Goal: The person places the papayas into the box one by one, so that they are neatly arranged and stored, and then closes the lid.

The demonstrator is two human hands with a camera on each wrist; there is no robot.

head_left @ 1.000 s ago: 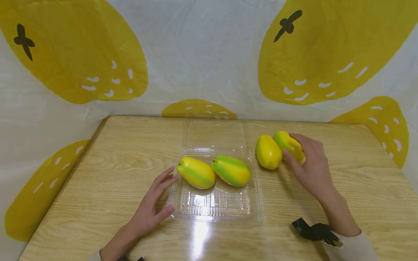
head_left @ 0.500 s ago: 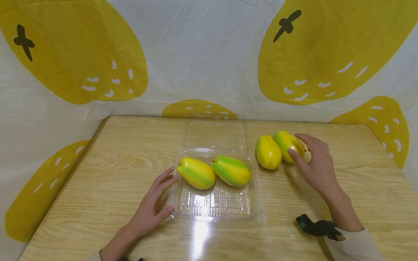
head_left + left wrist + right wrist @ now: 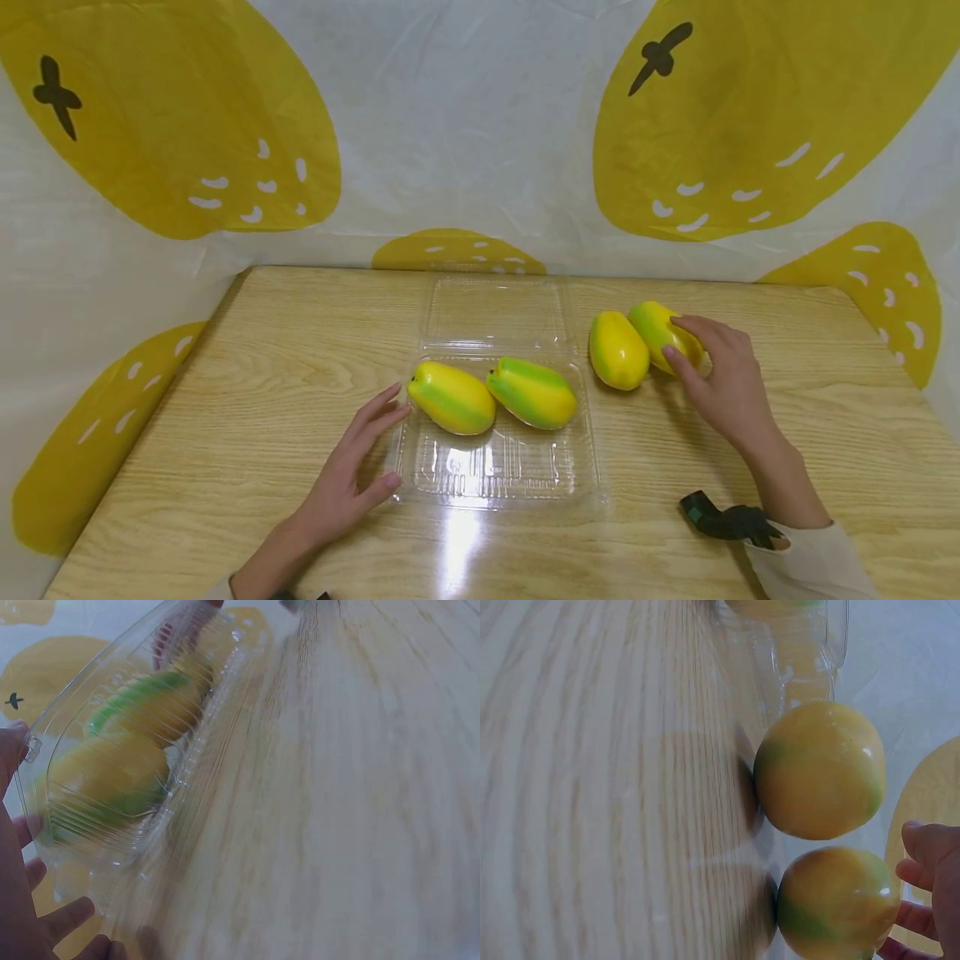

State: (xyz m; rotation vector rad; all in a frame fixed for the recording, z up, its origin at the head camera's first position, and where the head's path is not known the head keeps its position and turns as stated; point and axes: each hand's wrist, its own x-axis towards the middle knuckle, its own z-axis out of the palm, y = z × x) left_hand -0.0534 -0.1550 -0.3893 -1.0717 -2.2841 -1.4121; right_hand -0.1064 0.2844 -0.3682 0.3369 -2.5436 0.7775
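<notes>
Two yellow-and-green papayas lie side by side in the open clear plastic clamshell box (image 3: 491, 487): a left one (image 3: 452, 398) and a right one (image 3: 532, 393). At the box's left wall is my left hand (image 3: 341, 475), with spread fingers and thumb right at the rim; the left wrist view shows the thumb by a corner. Right of the box, two more papayas rest on the table, a nearer yellow one (image 3: 618, 350) and a farther one (image 3: 655, 325). My right hand (image 3: 723, 379) lies at the farther papaya, fingertips against its right side and thumb loosely in front.
The box's lid (image 3: 495, 312) lies flipped back toward the wall. Behind the wooden table (image 3: 300, 350) hangs a white cloth (image 3: 465, 125) printed with large yellow fruit. A black strap (image 3: 727, 521) circles the right wrist.
My right hand draws back from the farther papaya with its fingers widening, then comes slightly closer to it again. The left hand, the box and the papayas stay in place.
</notes>
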